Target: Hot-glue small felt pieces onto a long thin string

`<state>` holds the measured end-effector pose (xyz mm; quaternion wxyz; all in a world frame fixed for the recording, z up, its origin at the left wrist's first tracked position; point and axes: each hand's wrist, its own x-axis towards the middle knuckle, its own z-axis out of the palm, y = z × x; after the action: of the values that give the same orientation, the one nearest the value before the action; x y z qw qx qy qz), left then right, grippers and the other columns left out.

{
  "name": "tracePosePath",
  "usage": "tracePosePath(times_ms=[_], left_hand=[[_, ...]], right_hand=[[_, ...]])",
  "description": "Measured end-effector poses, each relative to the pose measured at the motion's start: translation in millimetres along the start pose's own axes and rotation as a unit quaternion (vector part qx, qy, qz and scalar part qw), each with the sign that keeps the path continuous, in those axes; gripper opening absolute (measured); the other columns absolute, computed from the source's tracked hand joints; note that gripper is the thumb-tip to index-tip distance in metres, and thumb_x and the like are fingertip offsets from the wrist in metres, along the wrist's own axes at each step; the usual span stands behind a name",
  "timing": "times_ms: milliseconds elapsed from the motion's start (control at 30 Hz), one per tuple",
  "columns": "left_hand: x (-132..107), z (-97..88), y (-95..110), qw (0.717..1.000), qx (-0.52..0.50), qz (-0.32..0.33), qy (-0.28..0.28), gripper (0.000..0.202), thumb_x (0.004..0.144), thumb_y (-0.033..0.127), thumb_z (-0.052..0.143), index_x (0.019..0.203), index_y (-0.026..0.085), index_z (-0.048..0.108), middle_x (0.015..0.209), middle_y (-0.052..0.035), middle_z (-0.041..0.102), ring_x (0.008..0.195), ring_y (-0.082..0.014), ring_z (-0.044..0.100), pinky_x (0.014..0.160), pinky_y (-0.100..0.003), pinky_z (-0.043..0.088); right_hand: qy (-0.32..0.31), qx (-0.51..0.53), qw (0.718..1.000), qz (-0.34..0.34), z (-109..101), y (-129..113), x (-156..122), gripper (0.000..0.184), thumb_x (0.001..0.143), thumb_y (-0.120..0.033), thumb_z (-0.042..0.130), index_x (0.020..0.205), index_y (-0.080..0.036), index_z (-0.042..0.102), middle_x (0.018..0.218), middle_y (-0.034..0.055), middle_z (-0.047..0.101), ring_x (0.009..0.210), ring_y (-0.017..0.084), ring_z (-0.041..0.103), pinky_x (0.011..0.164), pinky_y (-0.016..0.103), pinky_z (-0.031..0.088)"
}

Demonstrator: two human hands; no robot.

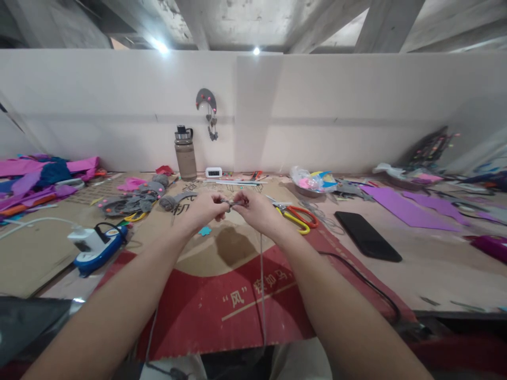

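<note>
Above the cardboard sheet, my left hand and my right hand are close together, fingertips nearly meeting. Both are closed in a pinch on grey yarn, one strand of which hangs from the right hand over the sheet's front edge. Another strand drops by my left forearm toward my lap. Whether a knot or small piece sits between the fingertips is too small to tell. Scissors with orange handles lie just right of my right hand, a yellow-handled pair beside them. Below the left hand is a small blue flower-shaped piece.
A tall bottle and a small white clock stand at the back. Left are a blue power strip, grey felt pieces and coloured scraps. Right are a black phone, a bowl and purple sheets.
</note>
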<state>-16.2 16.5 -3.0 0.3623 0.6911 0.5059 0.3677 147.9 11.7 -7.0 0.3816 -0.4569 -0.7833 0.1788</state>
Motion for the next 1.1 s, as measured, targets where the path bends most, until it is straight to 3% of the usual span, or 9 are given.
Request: tracePosePath(times_ms=[167, 333, 433, 767, 933, 1000, 1100], left_hand=[[2.3, 2.1, -0.5, 0.996, -0.088, -0.019, 0.008, 0.013, 0.065, 0.026, 0.058, 0.069, 0.013, 0.058, 0.053, 0.0002, 0.056, 0.05, -0.0103, 0.051, 0.048, -0.021, 0.038], [4.9, 0.8, -3.9, 0.994, -0.097, 0.018, 0.037, 0.015, 0.066, 0.028, 0.062, 0.067, 0.013, 0.06, 0.054, 0.0043, 0.05, 0.045, -0.0047, 0.038, 0.044, -0.02, 0.026], [5.6, 1.9, -5.3, 0.989, -0.147, 0.01, 0.016, 0.017, 0.065, 0.029, 0.065, 0.069, 0.014, 0.058, 0.053, 0.0059, 0.047, 0.043, -0.0038, 0.035, 0.044, -0.02, 0.025], [0.0, 0.7, 3.8, 0.966, -0.239, -0.013, -0.101, 0.028, 0.065, 0.025, 0.07, 0.088, 0.01, 0.064, 0.073, -0.0065, 0.066, 0.066, -0.0121, 0.061, 0.064, -0.025, 0.047], [-0.1, -4.4, 3.5, 0.982, -0.174, -0.02, -0.065, 0.024, 0.068, 0.03, 0.068, 0.081, 0.011, 0.066, 0.055, -0.001, 0.057, 0.049, -0.0077, 0.051, 0.042, -0.018, 0.034], [1.0, -4.5, 1.4, 0.987, -0.152, -0.009, -0.052, 0.022, 0.067, 0.03, 0.069, 0.079, 0.012, 0.066, 0.05, 0.0018, 0.053, 0.044, -0.0057, 0.045, 0.039, -0.017, 0.03], [1.7, -3.0, -0.4, 0.986, -0.154, -0.015, -0.054, 0.022, 0.066, 0.029, 0.069, 0.079, 0.011, 0.065, 0.054, 0.0001, 0.057, 0.047, -0.0071, 0.05, 0.043, -0.018, 0.037]], right_hand=[[0.032, 0.014, 0.999, -0.006, 3.8, 1.7, 1.0, 0.007, 0.077, -0.021, 0.053, 0.075, -0.017, 0.058, 0.067, -0.0009, 0.058, 0.061, 0.01, 0.047, 0.059, 0.023, 0.034], [0.06, 0.055, 0.997, 0.013, 7.1, 4.7, 2.5, 0.011, 0.078, -0.026, 0.052, 0.076, -0.017, 0.058, 0.064, -0.0021, 0.056, 0.059, 0.01, 0.047, 0.057, 0.022, 0.033], [0.052, 0.073, 0.996, 0.03, 6.5, 5.6, 4.4, 0.013, 0.078, -0.028, 0.052, 0.074, -0.017, 0.058, 0.063, -0.0027, 0.055, 0.058, 0.009, 0.046, 0.056, 0.022, 0.033], [0.03, 0.066, 0.994, 0.084, -6.7, 6.0, 6.5, 0.009, 0.074, -0.022, 0.047, 0.066, -0.018, 0.051, 0.056, -0.0044, 0.049, 0.053, 0.009, 0.044, 0.05, 0.021, 0.031], [0.003, 0.046, 0.997, 0.065, -7.4, 6.2, 5.3, 0.01, 0.075, -0.027, 0.049, 0.069, -0.018, 0.052, 0.056, -0.0046, 0.049, 0.051, 0.009, 0.043, 0.048, 0.021, 0.029], [0.002, 0.042, 0.998, 0.054, -5.8, 6.8, 5.6, 0.01, 0.075, -0.027, 0.05, 0.071, -0.018, 0.053, 0.058, -0.0044, 0.049, 0.052, 0.008, 0.042, 0.049, 0.021, 0.03], [0.02, 0.062, 0.997, 0.037, -3.2, 7.9, 6.2, 0.006, 0.075, -0.024, 0.051, 0.074, -0.018, 0.053, 0.063, -0.0038, 0.052, 0.056, 0.009, 0.045, 0.052, 0.021, 0.033]])
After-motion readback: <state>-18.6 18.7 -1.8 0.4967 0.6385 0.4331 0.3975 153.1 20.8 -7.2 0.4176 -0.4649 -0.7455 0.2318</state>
